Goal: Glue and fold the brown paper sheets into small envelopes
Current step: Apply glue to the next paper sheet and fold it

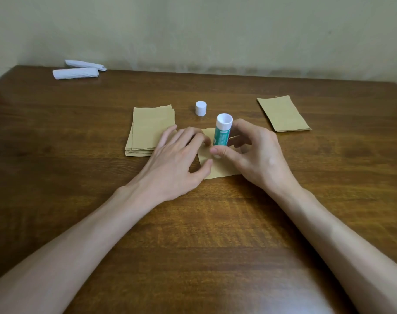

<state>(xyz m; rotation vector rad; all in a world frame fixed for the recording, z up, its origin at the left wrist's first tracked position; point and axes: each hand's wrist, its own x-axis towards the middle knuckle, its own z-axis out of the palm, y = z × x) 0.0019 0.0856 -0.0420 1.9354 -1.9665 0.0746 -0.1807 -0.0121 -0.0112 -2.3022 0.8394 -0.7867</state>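
From the head view, the glue step is in hand. A single brown sheet (218, 171) lies at the centre of the frame on the tabletop (193, 234). The left hand (177, 159) rests on the sheet's left edge, its fingers fairly straight and grasping nothing, seemingly pinning the paper. The right hand (254, 155) has its grip closed round a green glue stick (222, 132), pinched between thumb and fingers. The stick stands nearly upright with its lower end on the sheet. The thumb hides that tip, so contact with the paper is likely, not certain.

The cap (200, 108) stands apart, just above the stick in the frame. A stack of sheets (149, 130) sits left of centre, and a thinner brown pile (283, 114), perhaps finished envelopes, lies at the right. Two white rolls (79, 70) lie at the upper left.

Next the stick needs drawing along the edge while the left hand keeps the paper still, then setting down so both hands can fold.
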